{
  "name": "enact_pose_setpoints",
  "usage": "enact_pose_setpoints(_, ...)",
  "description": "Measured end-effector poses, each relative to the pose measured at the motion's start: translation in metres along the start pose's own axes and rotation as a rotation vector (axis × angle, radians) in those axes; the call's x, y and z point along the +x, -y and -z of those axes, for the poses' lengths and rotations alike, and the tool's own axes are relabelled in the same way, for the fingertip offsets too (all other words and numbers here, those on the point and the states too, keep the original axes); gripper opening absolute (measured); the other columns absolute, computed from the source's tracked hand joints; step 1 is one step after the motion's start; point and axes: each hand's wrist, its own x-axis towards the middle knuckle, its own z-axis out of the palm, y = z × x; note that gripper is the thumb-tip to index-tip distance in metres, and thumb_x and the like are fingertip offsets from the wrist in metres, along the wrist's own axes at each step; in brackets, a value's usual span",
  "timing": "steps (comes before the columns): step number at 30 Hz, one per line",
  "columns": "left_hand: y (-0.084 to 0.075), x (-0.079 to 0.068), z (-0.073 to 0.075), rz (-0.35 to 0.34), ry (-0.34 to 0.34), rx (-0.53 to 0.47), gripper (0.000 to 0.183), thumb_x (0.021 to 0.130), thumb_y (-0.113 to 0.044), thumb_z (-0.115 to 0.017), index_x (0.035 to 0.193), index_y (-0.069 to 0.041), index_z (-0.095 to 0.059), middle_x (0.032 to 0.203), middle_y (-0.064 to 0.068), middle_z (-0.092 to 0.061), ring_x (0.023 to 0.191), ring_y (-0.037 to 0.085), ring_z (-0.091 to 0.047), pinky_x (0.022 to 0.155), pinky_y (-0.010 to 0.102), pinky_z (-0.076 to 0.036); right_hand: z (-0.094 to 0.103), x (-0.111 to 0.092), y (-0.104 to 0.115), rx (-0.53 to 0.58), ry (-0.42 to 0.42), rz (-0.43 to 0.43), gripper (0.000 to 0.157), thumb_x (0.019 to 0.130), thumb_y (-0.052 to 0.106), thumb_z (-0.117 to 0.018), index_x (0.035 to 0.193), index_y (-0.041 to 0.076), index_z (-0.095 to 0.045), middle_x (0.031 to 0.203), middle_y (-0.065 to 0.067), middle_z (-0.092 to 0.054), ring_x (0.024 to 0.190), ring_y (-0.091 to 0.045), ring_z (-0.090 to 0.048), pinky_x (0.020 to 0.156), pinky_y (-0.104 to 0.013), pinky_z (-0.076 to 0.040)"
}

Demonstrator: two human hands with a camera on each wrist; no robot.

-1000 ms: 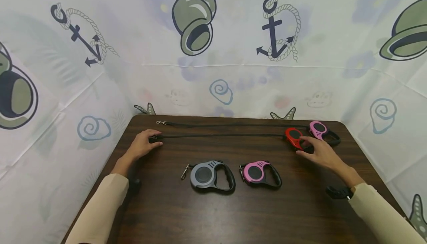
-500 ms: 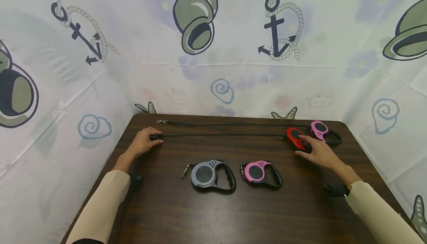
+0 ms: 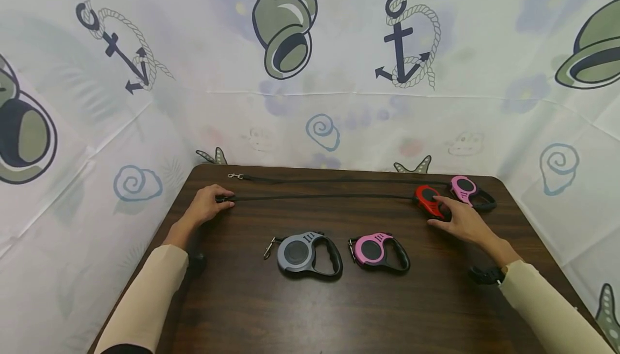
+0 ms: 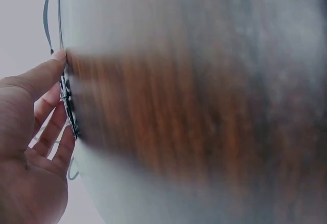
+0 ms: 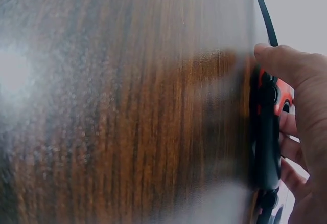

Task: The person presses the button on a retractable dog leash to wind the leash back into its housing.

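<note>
A red retractable dog leash point(image 3: 428, 199) lies toward the table's far right, its black strap point(image 3: 319, 197) drawn out straight to the left. My left hand point(image 3: 204, 206) holds the metal clip end point(image 4: 66, 104) of that strap, thumb on the near side and fingers beyond. At the other end my right hand point(image 3: 462, 221) grips the red leash around its black handle point(image 5: 266, 142); the hand hides part of the handle. Behind it lies a pink retractable leash point(image 3: 464, 186) with its strap also stretched left, ending in a metal clip point(image 3: 235, 176).
Nearer on the brown table point(image 3: 310, 316) lie a grey retractable leash point(image 3: 296, 254) and a second pink leash point(image 3: 371, 250), both with straps wound in. A patterned cloth point(image 3: 349, 128) stands behind the table and along its sides.
My left hand shifts very slightly at the clip end. The right hand stays at the red leash, and the leashes lie essentially as before.
</note>
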Motion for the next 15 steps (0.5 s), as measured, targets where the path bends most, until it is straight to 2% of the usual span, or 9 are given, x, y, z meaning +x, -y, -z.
enact_pose_setpoints(7, 0.0028, -0.0008, 0.0017, 0.014, -0.007, -0.013, 0.028, 0.091, -0.010, -0.084, 0.115, 0.003, -0.079, 0.116, 0.025, -0.073, 0.116, 0.048, -0.065, 0.105, 0.064, -0.046, 0.0009, 0.0027, 0.0003, -0.002, 0.016, -0.021, 0.076, 0.089, 0.036, -0.087, 0.144, -0.008, -0.057, 0.100, -0.017, -0.073, 0.079, -0.023, -0.064, 0.073, -0.049, -0.055)
enact_pose_setpoints(12, 0.0008, -0.0009, 0.0021, 0.011, -0.012, -0.018, 0.022, 0.090, -0.010, -0.084, 0.109, 0.002, -0.080, 0.113, 0.024, -0.074, 0.115, 0.047, -0.066, 0.104, 0.063, -0.047, -0.0015, 0.0012, -0.0006, 0.010, 0.027, -0.029, 0.076, 0.090, 0.036, -0.086, 0.145, -0.006, -0.055, 0.087, -0.009, -0.066, 0.068, -0.018, -0.053, 0.065, -0.039, -0.046)
enact_pose_setpoints(15, 0.0002, -0.0012, 0.0016, 0.006, -0.019, -0.018, 0.019, 0.090, -0.009, -0.084, 0.106, 0.001, -0.081, 0.110, 0.023, -0.074, 0.113, 0.047, -0.066, 0.103, 0.063, -0.047, -0.0039, -0.0005, -0.0015, 0.014, 0.030, -0.039, 0.077, 0.090, 0.036, -0.086, 0.147, -0.005, -0.053, 0.080, -0.005, -0.058, 0.065, -0.017, -0.047, 0.064, -0.037, -0.040)
